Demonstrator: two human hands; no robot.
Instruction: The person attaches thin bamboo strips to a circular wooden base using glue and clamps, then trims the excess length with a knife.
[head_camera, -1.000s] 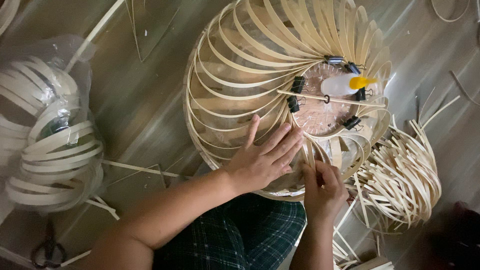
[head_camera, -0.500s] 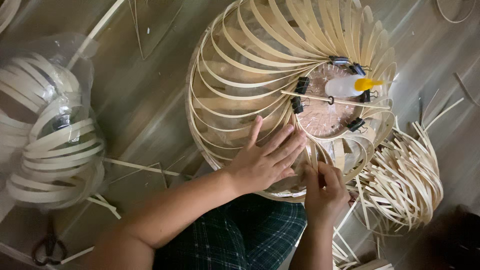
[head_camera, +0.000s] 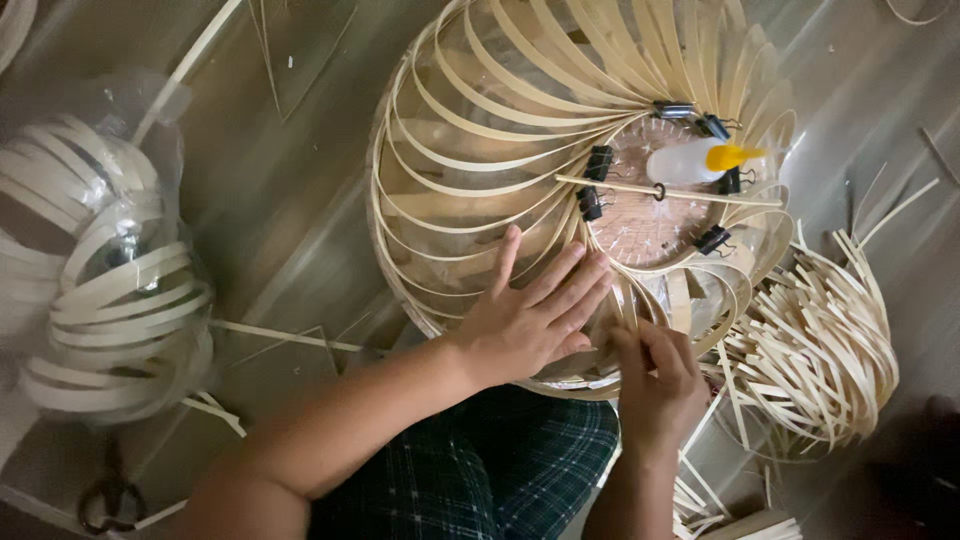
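Observation:
A large round lampshade of curved bamboo strips (head_camera: 480, 150) lies in front of me on the floor. Its round wooden hub (head_camera: 650, 215) carries several black binder clips (head_camera: 598, 160), a thin stick and a white glue bottle with a yellow cap (head_camera: 700, 160). My left hand (head_camera: 530, 315) rests flat on the strips near the lower rim, fingers spread. My right hand (head_camera: 655, 375) pinches one bamboo strip (head_camera: 628, 305) at the rim, just below the hub.
A second bamboo-strip shade wrapped in clear plastic (head_camera: 95, 280) stands at the left. A heap of loose bamboo strips (head_camera: 820, 340) lies at the right. Scissors (head_camera: 110, 495) lie at the lower left. My plaid trousers (head_camera: 480, 470) show below.
The view has shifted slightly. My right hand's fingers have closed a little more on the strip at the rim. My left hand stays flat on the shade.

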